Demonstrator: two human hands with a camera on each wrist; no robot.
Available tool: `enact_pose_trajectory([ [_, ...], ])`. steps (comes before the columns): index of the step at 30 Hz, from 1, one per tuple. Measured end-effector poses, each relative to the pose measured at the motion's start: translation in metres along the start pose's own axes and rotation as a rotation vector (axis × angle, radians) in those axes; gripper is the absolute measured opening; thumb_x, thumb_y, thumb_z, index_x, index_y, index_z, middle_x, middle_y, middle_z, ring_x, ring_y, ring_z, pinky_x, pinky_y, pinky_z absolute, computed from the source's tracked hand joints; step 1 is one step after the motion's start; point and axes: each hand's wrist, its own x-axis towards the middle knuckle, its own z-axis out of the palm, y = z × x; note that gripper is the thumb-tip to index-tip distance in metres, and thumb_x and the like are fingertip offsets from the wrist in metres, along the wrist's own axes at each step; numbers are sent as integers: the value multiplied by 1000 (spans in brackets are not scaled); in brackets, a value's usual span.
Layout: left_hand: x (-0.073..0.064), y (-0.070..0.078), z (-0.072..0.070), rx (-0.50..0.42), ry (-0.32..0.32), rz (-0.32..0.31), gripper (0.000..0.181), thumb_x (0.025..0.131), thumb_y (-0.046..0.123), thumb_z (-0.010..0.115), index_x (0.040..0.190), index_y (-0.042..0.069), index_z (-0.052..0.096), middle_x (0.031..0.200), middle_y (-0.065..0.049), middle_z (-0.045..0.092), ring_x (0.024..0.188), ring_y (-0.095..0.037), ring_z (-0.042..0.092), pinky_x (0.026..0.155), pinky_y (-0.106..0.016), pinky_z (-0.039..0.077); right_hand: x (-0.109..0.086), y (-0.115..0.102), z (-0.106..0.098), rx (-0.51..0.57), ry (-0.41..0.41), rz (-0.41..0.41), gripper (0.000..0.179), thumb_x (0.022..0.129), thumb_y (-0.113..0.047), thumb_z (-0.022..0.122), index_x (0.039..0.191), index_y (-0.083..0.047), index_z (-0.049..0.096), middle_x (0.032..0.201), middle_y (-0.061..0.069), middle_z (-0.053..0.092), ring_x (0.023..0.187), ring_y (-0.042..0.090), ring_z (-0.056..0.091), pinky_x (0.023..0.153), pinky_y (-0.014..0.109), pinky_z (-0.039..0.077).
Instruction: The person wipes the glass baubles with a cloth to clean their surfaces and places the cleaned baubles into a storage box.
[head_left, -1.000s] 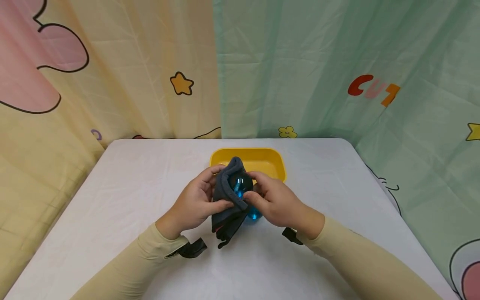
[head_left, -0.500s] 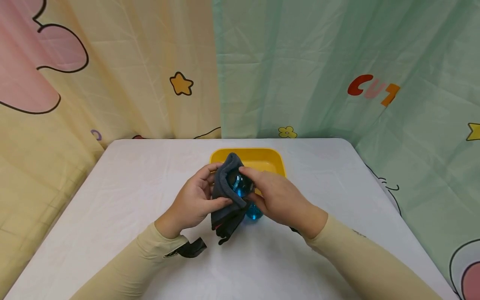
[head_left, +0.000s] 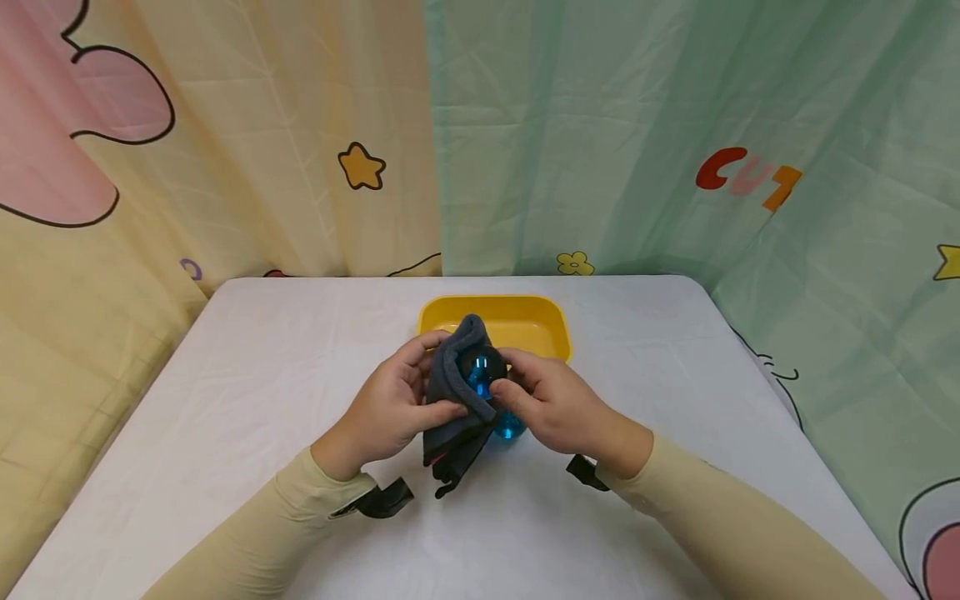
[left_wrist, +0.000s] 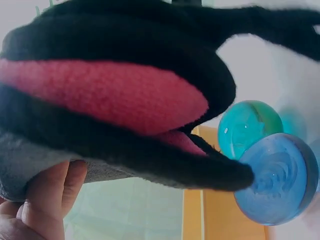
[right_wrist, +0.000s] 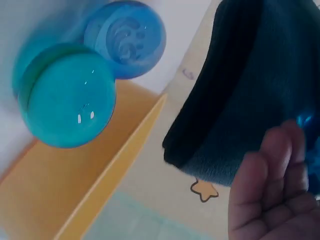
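Note:
My left hand point(head_left: 393, 400) holds a folded fleece piece point(head_left: 450, 425), dark grey and black, thumb in front and fingers behind. In the left wrist view its black edges part around a pink inside point(left_wrist: 115, 95). A shiny dark blue ball point(head_left: 480, 367) sits in the fold at its upper right. My right hand point(head_left: 551, 400) pinches this ball between thumb and fingers. Beneath the right hand is a clear blue ball point(head_left: 510, 427), partly covered. Both wrist views show two loose see-through balls: a teal ball point(right_wrist: 67, 97) and a blue ball point(right_wrist: 127, 40) beside it.
Behind the hands a shallow yellow tray point(head_left: 558, 321) stands on the white-covered table point(head_left: 315, 317). Printed curtains point(head_left: 622, 142) hang behind the table and at both sides. A black strap point(head_left: 386, 497) dangles at the left wrist.
Half a second ago my right hand reached further over the ball; its fingers have since drawn back to the right. The fleece dipped slightly. My left hand kept its hold.

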Motion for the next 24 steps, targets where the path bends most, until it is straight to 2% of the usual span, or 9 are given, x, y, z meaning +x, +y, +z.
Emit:
enact_pose_trajectory([
  [3,0,0,0,-5,8,23,73,89,-10,77,152,-2,41,139,-29,62,111,-13,70,99,-26,60,0,-1,2,-28,5,-37,55,110,-25,57,159,-7,40,126,6,75,100,13,73,93,30,63],
  [6,0,-1,-1,-13,16,46,74,88,-11,77,151,-4,40,140,-30,61,111,-12,70,98,-26,60,0,-4,2,-138,16,-87,73,106,-22,64,165,-9,24,127,8,73,98,15,72,91,32,64],
  [8,0,-1,-2,-19,21,52,74,88,-12,76,152,-4,39,142,-30,61,111,-11,69,98,-25,60,0,-5,0,-228,20,-110,81,103,-19,70,165,-9,20,129,9,71,100,16,73,92,33,64],
  [13,0,-1,-4,-41,16,51,73,89,-12,75,152,-5,39,144,-31,59,113,-11,69,100,-25,59,1,-8,-3,-485,58,-148,79,96,-18,79,159,-8,33,131,10,71,104,21,74,94,38,64],
  [16,1,0,-3,-49,5,41,73,89,-11,76,152,-4,39,144,-30,58,115,-12,68,101,-26,59,1,-9,-5,-586,77,-170,72,94,-18,80,155,-7,43,120,8,74,99,21,73,92,38,64],
  [20,1,1,-2,-43,1,23,72,89,-11,76,151,-3,40,144,-29,58,114,-13,68,101,-25,59,0,-8,-6,-653,93,-222,69,92,-18,83,151,-7,49,101,5,75,86,18,66,84,34,63],
  [24,0,2,-2,-33,-7,12,72,89,-11,76,152,-4,40,144,-29,59,113,-12,68,101,-25,59,0,-6,-6,-654,103,-257,70,90,-19,85,150,-5,50,101,4,76,86,17,68,84,34,63],
])
